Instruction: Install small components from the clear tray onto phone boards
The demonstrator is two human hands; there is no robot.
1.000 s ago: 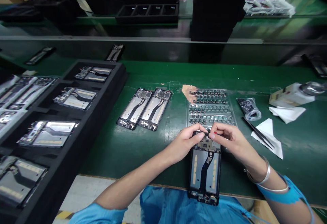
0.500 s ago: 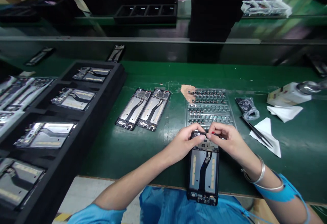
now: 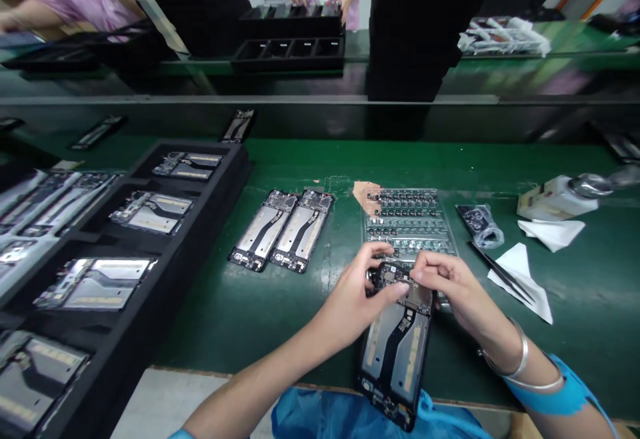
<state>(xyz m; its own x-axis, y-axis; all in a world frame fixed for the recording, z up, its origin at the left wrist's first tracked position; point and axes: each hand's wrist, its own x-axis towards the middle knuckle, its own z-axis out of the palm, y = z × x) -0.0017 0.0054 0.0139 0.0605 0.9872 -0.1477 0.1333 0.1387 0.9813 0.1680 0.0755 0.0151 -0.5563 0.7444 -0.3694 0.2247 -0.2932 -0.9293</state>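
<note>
An opened phone (image 3: 393,365), its circuit board and black flex cable exposed, is tilted over the table's front edge. Gripping its upper left side is my left hand (image 3: 353,295), with the thumb across the board. My right hand (image 3: 450,282) has thumb and fingertips pinched at the phone's upper right corner; whatever lies between them is too small to make out. Just beyond both hands is a clear plastic tray (image 3: 445,222) with rows of small components. Two more opened phones (image 3: 260,232) lie side by side to the left.
A black foam tray (image 3: 200,215) on the left holds several opened phones. At right are black tweezers (image 3: 503,275) on a white cloth (image 3: 520,265), a small plastic bag (image 3: 483,225) and a white bottle (image 3: 555,199). Behind the rail, a co-worker's hands (image 3: 345,2) are over black trays.
The phone has turned, its lower end swinging left. My right fingertips have separated from the left hand's and shifted to the upper right corner. My left thumb and fingers have spread farther apart.
</note>
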